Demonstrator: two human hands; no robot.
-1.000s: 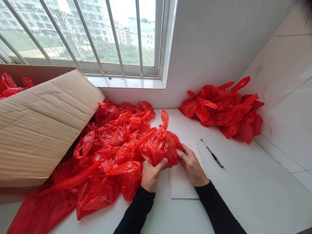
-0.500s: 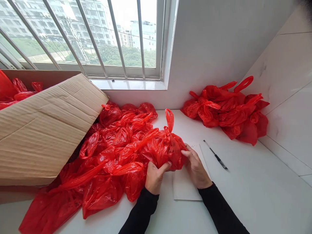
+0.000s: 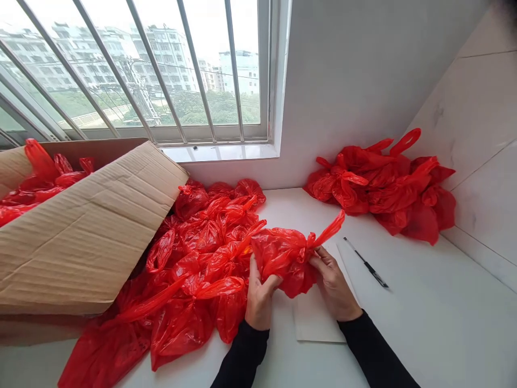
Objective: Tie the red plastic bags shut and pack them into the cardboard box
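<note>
Between my hands is a knotted red plastic bag (image 3: 285,256), its tied handle pointing up to the right. My left hand (image 3: 259,296) grips the bag's lower left side, thumb in front. At the right, my right hand (image 3: 333,283) pinches it beside the knot. What the bag contains is hidden by the red plastic. Partly under the bag and my right hand lies a white paper pad (image 3: 315,318). A heap of tied red plastic bags (image 3: 197,275) spreads directly to the left of my left hand.
A tilted cardboard box (image 3: 92,231) with more red bags in it stands at the left. Right of the pad lies a black pen (image 3: 367,263). Another pile of red bags (image 3: 388,188) sits in the far right corner. Behind is a barred window (image 3: 181,81).
The held bag has turned so its tied handle, upright before, now leans to the right. My right hand has shifted to the knot. The whole view has moved slightly.
</note>
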